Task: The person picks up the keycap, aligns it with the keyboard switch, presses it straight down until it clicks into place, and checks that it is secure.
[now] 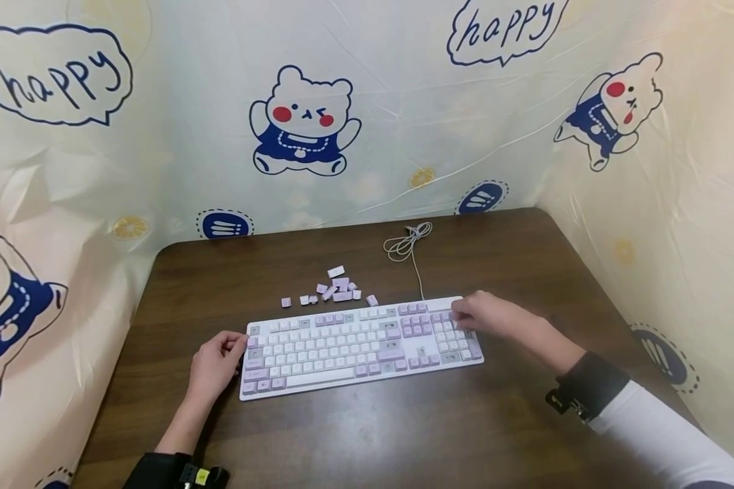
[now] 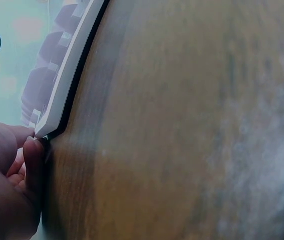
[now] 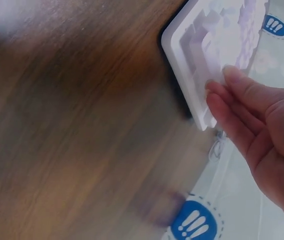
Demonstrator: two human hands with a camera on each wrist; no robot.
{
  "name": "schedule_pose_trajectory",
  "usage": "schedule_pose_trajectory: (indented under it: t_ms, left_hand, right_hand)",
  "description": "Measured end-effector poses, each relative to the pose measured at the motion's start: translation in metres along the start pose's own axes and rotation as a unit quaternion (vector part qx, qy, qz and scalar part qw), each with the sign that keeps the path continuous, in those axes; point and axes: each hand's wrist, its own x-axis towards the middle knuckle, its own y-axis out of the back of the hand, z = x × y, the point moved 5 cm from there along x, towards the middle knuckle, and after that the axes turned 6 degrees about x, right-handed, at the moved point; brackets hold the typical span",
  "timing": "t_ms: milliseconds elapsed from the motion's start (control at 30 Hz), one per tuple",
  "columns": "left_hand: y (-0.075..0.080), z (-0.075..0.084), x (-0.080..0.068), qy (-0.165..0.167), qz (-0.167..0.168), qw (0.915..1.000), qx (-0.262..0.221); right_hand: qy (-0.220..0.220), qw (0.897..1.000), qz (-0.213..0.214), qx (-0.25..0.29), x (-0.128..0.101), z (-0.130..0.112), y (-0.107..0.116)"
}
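I see my left hand (image 1: 214, 363) with curled fingers (image 2: 31, 155) pinching the keyboard (image 1: 355, 346) at its near-left corner, and my right hand (image 1: 495, 319) resting straight fingers (image 3: 232, 100) on its far-right end. Beyond the fingers lie loose keycaps (image 1: 336, 288), legends unreadable; the backdrop (image 1: 404, 136) reads "happy". Wrist views are blurred.

The word "happy" stands in a speech bubble (image 1: 51, 75) on the printed sheet (image 1: 391, 102), up left of the bear (image 1: 304, 122), and in another bubble (image 1: 504, 30) up right of it. Blue badges (image 1: 224, 225) below the bear carry three exclamation marks. Keyboard (image 1: 361, 346) legends are too small to read.
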Motion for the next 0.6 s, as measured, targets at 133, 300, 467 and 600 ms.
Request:
schedule_pose_trajectory:
  t_ms: [133,300,467,600]
  left_hand:
    - [0.0,0.0,0.0,-0.001,0.002,1.0,0.002]
    - [0.0,-0.001,0.0,0.005,-0.004,1.0,0.002]
    - [0.0,-0.001,-0.001,0.005,-0.004,1.0,0.004]
    - [0.0,-0.001,-0.001,0.004,-0.003,1.0,0.005]
  right_hand:
    - [0.004,0.999,0.007,0.044,-0.002,0.009,-0.001]
    - [0.014,0.997,0.009,0.078,-0.003,0.013,0.0]
    - [0.013,0.996,0.008,0.091,-0.003,0.018,0.0]
    - [0.021,0.996,0.007,0.086,-0.003,0.017,-0.001]
